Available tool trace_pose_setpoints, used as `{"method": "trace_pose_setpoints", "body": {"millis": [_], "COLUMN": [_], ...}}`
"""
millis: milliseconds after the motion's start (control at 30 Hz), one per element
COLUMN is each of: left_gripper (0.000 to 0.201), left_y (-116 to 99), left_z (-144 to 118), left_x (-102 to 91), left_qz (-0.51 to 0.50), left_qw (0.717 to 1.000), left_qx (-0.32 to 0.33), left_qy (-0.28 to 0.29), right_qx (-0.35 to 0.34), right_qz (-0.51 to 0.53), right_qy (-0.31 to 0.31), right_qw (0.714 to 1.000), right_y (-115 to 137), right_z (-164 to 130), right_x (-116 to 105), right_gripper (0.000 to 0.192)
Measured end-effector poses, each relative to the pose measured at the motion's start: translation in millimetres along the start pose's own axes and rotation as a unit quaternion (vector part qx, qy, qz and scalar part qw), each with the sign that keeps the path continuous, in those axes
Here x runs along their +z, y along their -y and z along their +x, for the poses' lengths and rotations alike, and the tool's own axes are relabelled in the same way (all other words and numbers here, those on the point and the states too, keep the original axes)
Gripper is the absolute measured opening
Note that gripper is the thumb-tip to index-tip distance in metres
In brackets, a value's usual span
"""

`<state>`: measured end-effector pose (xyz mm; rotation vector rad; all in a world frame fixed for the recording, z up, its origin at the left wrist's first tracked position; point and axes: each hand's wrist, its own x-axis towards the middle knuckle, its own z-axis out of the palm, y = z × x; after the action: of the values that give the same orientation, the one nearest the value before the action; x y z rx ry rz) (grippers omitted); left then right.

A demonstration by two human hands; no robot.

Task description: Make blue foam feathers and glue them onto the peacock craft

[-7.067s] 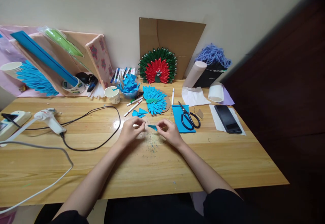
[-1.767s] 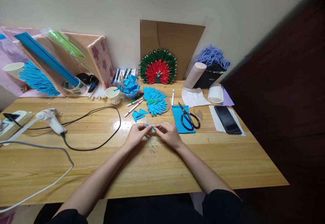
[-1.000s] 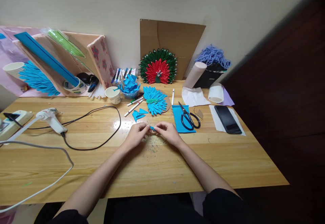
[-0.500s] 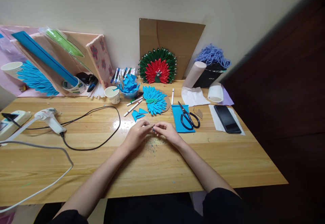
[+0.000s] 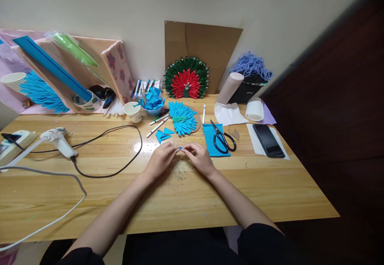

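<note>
Between my fingertips is a small blue paper piece [image 5: 181,148], mostly covered by the fingers. My left hand [image 5: 162,157] pinches it from the left and my right hand [image 5: 199,159] pinches it from the right, both above the table. Just beyond them lies a blue layered-petal peacock [image 5: 183,117] with a green body, on a round cardboard base [image 5: 197,123]. Several cut blue pieces [image 5: 163,135] rest left of it. To the right, black-handled scissors [image 5: 222,137] lie on a blue sheet [image 5: 210,147]. Tiny blue scraps are scattered under my hands.
A glue gun [image 5: 61,141] with a looping black cord lies left. Behind stand a paper cup [image 5: 133,112], a bowl of blue scraps [image 5: 153,105], markers [image 5: 157,127] and a red-green peacock [image 5: 186,79] against cardboard [image 5: 204,43]. A phone [image 5: 268,140] lies right.
My fingertips have shifted slightly and straightened toward each other, so the blue paper piece shows more between them. Everything else on the table stays put.
</note>
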<state>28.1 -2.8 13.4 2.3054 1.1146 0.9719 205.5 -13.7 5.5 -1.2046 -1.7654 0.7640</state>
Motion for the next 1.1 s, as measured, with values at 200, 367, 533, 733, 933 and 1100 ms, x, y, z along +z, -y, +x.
{"method": "trace_pose_setpoints", "body": {"millis": [200, 367, 533, 733, 933, 1100], "left_gripper": [0.021, 0.019, 0.018, 0.021, 0.025, 0.028], "left_y": [-3.1, -1.5, -5.3, -6.1, -5.4, -6.0], "left_z": [1.2, 0.6, 1.2, 2.1, 2.0, 2.8], "left_x": [-0.2, 1.8, 0.2, -1.3, -0.3, -0.9], "left_qz": [-0.003, 0.004, -0.034, -0.126, -0.17, -0.201], "left_qw": [1.0, 1.0, 0.998, 0.984, 0.972, 0.963], "left_qx": [-0.002, 0.017, -0.037, -0.125, -0.155, -0.165], "left_qy": [0.018, 0.025, 0.028, 0.025, 0.049, 0.069], "right_qx": [-0.101, -0.133, -0.091, -0.124, -0.15, -0.159], "right_qz": [-0.084, -0.108, -0.051, -0.031, -0.043, -0.04], "right_qy": [-0.005, 0.022, 0.041, 0.06, 0.045, 0.034], "right_qw": [0.991, 0.985, 0.994, 0.99, 0.987, 0.986], "right_y": [0.5, -1.9, -1.2, -0.5, -3.0, -2.9], "right_z": [1.2, 2.2, 3.0, 3.8, 2.7, 2.7], "right_x": [-4.1, -3.6, -5.0, -9.4, -8.9, -9.4], "right_gripper": [0.013, 0.013, 0.012, 0.016, 0.013, 0.01]}}
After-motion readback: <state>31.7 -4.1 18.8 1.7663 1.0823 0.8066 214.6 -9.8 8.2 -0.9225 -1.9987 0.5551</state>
